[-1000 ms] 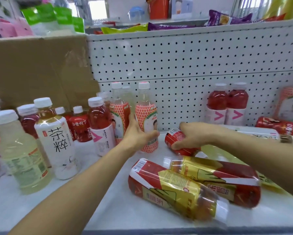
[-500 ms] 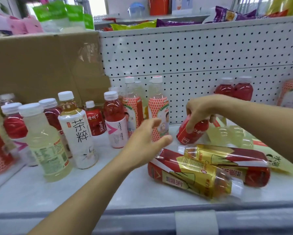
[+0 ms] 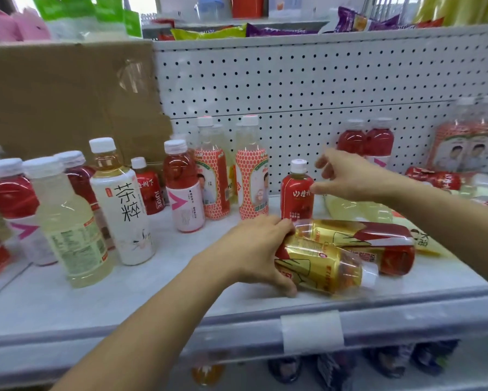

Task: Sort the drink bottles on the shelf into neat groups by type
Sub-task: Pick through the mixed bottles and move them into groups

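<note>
grips with the left hand [image 3: 254,249] the nearer gold-and-red tea bottle [image 3: 321,266], lying on the shelf [image 3: 152,292] against its twin [image 3: 378,241]; holds the right hand [image 3: 350,176] loose-fingered and empty, just beside the upright small red juice bottle [image 3: 296,198].

Both bare forearms reach forward. Left hand [image 3: 254,249] grips a lying gold-and-red plastic bottle [image 3: 324,266]; right hand [image 3: 350,176] hovers higher, fingers loosely spread.

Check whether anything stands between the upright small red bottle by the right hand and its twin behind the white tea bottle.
Yes. Between the small red bottle and its twin stand the honeycomb-label bottles and a pink-arrow bottle, side by side. It would likely need lifting over them or carrying round their front.
</note>
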### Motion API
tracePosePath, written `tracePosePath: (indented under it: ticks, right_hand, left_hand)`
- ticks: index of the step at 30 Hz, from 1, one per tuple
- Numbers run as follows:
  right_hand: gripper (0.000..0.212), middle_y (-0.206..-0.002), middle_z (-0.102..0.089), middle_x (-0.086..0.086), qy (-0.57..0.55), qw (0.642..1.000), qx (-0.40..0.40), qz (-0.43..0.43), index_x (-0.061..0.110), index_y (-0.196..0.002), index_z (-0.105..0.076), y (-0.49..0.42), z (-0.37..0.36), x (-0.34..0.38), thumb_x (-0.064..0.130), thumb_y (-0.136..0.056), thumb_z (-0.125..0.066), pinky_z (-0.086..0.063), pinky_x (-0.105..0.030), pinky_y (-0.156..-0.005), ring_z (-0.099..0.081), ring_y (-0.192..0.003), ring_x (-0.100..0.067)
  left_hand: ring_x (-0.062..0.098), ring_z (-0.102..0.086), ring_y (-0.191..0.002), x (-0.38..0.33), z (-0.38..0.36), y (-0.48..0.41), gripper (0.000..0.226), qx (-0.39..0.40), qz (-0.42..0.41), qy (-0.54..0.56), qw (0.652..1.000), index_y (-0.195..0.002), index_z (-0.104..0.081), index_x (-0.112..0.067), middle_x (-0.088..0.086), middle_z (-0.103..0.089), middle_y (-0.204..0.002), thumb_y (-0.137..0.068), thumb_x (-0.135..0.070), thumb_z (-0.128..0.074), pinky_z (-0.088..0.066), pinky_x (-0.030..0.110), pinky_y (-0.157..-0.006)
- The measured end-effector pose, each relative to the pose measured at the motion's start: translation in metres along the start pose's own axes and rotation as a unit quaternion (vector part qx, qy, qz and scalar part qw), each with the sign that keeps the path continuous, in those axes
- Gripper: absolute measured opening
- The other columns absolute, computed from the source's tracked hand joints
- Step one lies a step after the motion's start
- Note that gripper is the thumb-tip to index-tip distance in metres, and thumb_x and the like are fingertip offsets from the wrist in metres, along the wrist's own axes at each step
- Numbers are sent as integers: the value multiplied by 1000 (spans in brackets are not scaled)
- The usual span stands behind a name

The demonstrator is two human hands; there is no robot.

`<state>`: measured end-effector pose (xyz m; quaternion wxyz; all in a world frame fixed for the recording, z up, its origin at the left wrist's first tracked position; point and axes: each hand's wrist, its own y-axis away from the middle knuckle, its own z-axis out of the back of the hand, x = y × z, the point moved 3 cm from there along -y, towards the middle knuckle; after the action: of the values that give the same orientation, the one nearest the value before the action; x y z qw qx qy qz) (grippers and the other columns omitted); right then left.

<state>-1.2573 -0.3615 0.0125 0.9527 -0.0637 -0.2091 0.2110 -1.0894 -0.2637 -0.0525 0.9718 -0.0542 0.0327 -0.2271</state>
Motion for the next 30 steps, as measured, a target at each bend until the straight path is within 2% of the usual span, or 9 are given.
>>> tracePosePath:
  ticks: [4,8,10,14,17,20,24,27,30]
  right_hand:
    - [26,-103,-68,6,-40,990,134,27,24,-112,-64,38,4,-2,30,-87,-71,-51,-30,-91,-64,-96,-9]
    - [18,-106,-68,8,-34,990,132,26,28,-110,-66,53,-2,-12,35,-95,-59,-50,-28,-86,-64,-97,-10]
    - [22,-105,-68,1,-40,991,124,15,24,-110,-68,55,-2,-16,36,-98,-53,-48,-32,-87,-63,-99,-19]
    - [37,-110,-59,13,45,973,226,11,35,-123,-52,65,-10,-14,42,-90,-65,-48,-21,-79,-59,-95,-5]
    - [49,-104,-57,11,162,969,184,33,35,-117,-48,65,-25,-9,44,-77,-75,-49,-24,-77,-56,-89,-6]
    - [52,-101,-55,11,190,969,151,54,35,-109,-47,60,-34,-5,45,-68,-79,-48,-23,-73,-54,-86,-6]
    - [58,-97,-57,10,122,980,150,52,33,-110,-48,59,-32,4,44,-65,-82,-56,-31,-74,-58,-83,-7]
    - [56,-96,-60,5,15,995,65,76,28,-106,-50,56,-25,21,39,-64,-85,-55,-36,-76,-60,-84,-12]
    - [64,-98,-65,6,-156,985,-8,79,31,-105,-49,50,-24,34,47,-57,-86,-57,-37,-80,-65,-92,-12]
  left_hand:
    - [9,-42,-95,4,-1,0,82,-17,-12,12,1000,-124,-51,-25,-12,-45,-104,-61,-71,-78,-39,27,-81]
    - [6,-47,-96,21,-3,14,73,-84,15,143,986,-119,-54,-30,-14,-49,-106,-62,-65,-81,-44,25,-86]
    - [7,-52,-96,32,-5,23,69,-136,56,229,962,-115,-55,-29,-12,-52,-105,-60,-59,-86,-46,27,-85]
    - [10,-60,-101,51,-13,34,72,-183,176,412,875,-117,-51,-28,-6,-62,-110,-60,-56,-85,-49,26,-84]
    - [13,-63,-109,62,-17,35,86,-220,232,493,809,-128,-45,-30,-9,-65,-115,-56,-57,-82,-51,33,-92]
    - [16,-58,-117,67,-20,39,87,-241,252,521,779,-138,-36,-32,-13,-60,-121,-67,-42,-84,-47,43,-102]
    - [17,-55,-122,68,-25,43,79,-247,250,516,781,-136,-33,-36,-14,-57,-124,-75,-36,-83,-46,46,-105]
    - [14,-55,-122,66,-26,43,77,-251,236,510,788,-137,-33,-35,-11,-57,-129,-77,-37,-81,-45,47,-107]
    - [13,-52,-125,63,-26,43,77,-254,234,493,798,-141,-30,-30,-9,-54,-136,-81,-38,-78,-43,44,-110]
